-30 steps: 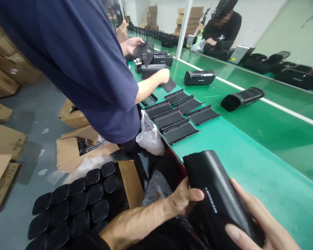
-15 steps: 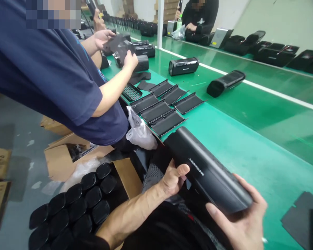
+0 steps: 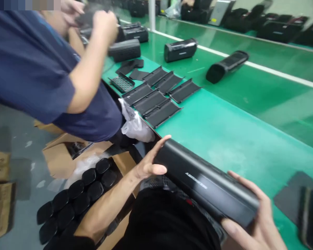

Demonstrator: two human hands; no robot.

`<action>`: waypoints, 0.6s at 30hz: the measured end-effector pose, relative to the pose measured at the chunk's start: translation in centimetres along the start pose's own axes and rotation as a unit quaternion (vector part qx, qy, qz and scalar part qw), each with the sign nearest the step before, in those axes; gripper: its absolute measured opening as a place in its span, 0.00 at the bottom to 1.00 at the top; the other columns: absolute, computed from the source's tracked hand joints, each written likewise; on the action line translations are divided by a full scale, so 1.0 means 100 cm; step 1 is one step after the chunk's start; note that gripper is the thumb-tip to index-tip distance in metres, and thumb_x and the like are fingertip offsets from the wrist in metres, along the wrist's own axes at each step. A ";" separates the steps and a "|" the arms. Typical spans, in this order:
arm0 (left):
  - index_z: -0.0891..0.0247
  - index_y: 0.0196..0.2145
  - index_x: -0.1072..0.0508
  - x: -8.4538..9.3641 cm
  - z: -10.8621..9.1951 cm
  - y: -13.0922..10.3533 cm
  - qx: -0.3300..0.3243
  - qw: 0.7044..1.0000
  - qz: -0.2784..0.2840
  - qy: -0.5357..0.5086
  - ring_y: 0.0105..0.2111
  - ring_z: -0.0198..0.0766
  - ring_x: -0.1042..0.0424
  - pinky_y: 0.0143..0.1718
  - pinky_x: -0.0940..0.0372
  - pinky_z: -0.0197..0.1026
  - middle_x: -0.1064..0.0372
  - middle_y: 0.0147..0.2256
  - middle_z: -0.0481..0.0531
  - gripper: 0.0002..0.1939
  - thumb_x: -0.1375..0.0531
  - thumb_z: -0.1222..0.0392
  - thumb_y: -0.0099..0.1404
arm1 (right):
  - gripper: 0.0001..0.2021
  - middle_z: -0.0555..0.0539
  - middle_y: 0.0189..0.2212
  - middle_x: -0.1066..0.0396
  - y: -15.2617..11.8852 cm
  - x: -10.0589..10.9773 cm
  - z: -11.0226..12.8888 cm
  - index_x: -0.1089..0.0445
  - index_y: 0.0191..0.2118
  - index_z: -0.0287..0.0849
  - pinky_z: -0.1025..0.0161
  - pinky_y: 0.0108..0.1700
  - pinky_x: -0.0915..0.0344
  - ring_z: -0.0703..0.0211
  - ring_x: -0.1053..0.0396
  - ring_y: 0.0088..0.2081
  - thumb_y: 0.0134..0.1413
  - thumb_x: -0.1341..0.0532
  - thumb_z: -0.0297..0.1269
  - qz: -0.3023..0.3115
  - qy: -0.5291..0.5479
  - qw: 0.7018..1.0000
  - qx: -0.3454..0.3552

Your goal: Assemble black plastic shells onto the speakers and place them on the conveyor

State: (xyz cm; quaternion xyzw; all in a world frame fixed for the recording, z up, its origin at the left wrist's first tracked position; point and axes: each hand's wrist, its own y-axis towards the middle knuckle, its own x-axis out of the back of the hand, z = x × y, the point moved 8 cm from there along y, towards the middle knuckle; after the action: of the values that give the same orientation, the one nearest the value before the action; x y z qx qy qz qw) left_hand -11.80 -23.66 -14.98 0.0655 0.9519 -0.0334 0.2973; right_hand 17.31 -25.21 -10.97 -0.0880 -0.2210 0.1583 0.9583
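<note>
A black speaker (image 3: 206, 180) with pale lettering on its front lies slantwise between my two hands, above the near edge of the green bench. My left hand (image 3: 148, 165) is cupped round its left end, the thumb in front and the fingers stretched along the far side. At the opposite end, my right hand (image 3: 261, 211) clasps it, with the thumb below and fingers over the top edge. Beyond it on the bench lie several black curved panels (image 3: 163, 114). Below my left forearm, several black rounded caps (image 3: 75, 189) fill an open carton.
A co-worker in a navy shirt (image 3: 94, 118) stands close on the left, hands raised. Two speakers (image 3: 181, 50) stand on the belt beyond a white line. Dark flat sheets (image 3: 289, 198) lie at right. A plastic bag (image 3: 134, 121) hangs at the bench edge.
My left hand has shifted from the speaker's front, near the lettering, to its left end. The speaker sits slightly lower in view. The co-worker's hands have moved up and left.
</note>
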 end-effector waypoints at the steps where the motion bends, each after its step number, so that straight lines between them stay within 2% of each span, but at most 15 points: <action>1: 0.48 0.74 0.41 0.000 -0.001 -0.004 0.009 1.000 -0.004 0.002 0.64 0.65 0.33 0.68 0.41 0.63 0.31 0.64 0.56 0.55 0.24 0.54 0.53 | 0.42 0.44 0.77 0.50 -0.002 -0.004 0.000 0.50 0.73 0.64 0.33 0.66 0.32 0.26 0.44 0.73 0.59 0.31 0.59 0.003 0.008 1.000 -0.003; 4: 0.48 0.73 0.43 0.008 0.000 -0.022 0.049 0.998 0.001 0.033 0.63 0.63 0.33 0.65 0.39 0.61 0.32 0.63 0.57 0.55 0.24 0.53 0.52 | 0.44 0.40 0.76 0.51 -0.009 -0.013 -0.008 0.48 0.70 0.59 0.37 0.70 0.38 0.28 0.47 0.74 0.54 0.27 0.58 0.029 0.036 0.999 -0.015; 7: 0.48 0.70 0.42 0.024 0.016 -0.050 0.105 0.989 0.009 0.102 0.61 0.62 0.33 0.61 0.37 0.58 0.33 0.60 0.56 0.54 0.22 0.52 0.50 | 0.47 0.36 0.73 0.47 -0.016 -0.030 -0.031 0.48 0.71 0.56 0.43 0.64 0.31 0.30 0.39 0.70 0.53 0.27 0.62 0.101 0.108 0.984 -0.104; 9: 0.49 0.68 0.40 0.036 0.034 -0.074 0.147 0.981 -0.017 0.127 0.60 0.60 0.34 0.60 0.38 0.57 0.34 0.59 0.56 0.52 0.23 0.52 0.50 | 0.48 0.36 0.70 0.41 -0.021 -0.047 -0.047 0.49 0.72 0.55 0.47 0.60 0.28 0.32 0.36 0.67 0.52 0.28 0.63 0.160 0.158 0.958 -0.176; 11: 0.51 0.67 0.39 0.045 0.051 -0.098 0.186 0.974 -0.061 0.116 0.60 0.58 0.35 0.60 0.39 0.57 0.36 0.60 0.57 0.49 0.24 0.50 0.52 | 0.49 0.37 0.68 0.38 -0.023 -0.061 -0.059 0.50 0.72 0.55 0.47 0.61 0.28 0.34 0.34 0.66 0.52 0.28 0.63 0.205 0.178 0.937 -0.219; 14: 0.51 0.66 0.38 0.048 0.066 -0.122 0.211 0.968 -0.102 0.090 0.60 0.58 0.36 0.60 0.40 0.56 0.37 0.62 0.57 0.47 0.24 0.51 0.53 | 0.47 0.39 0.67 0.36 -0.023 -0.072 -0.069 0.50 0.72 0.56 0.48 0.62 0.30 0.36 0.32 0.64 0.54 0.28 0.60 0.241 0.169 0.928 -0.228; 18: 0.50 0.65 0.37 0.043 0.069 -0.131 0.227 0.963 -0.113 0.090 0.55 0.54 0.34 0.55 0.39 0.52 0.34 0.58 0.55 0.46 0.25 0.52 0.52 | 0.43 0.40 0.62 0.31 -0.024 -0.076 -0.075 0.47 0.70 0.57 0.49 0.60 0.29 0.38 0.29 0.60 0.56 0.28 0.59 0.250 0.152 0.929 -0.225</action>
State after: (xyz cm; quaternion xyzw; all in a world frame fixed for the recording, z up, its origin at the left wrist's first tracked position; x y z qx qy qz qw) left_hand -13.27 -36.87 -22.78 0.0257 0.9432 -0.2765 0.1824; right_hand 14.86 -30.79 -20.01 -0.3770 -0.0729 0.3235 0.8648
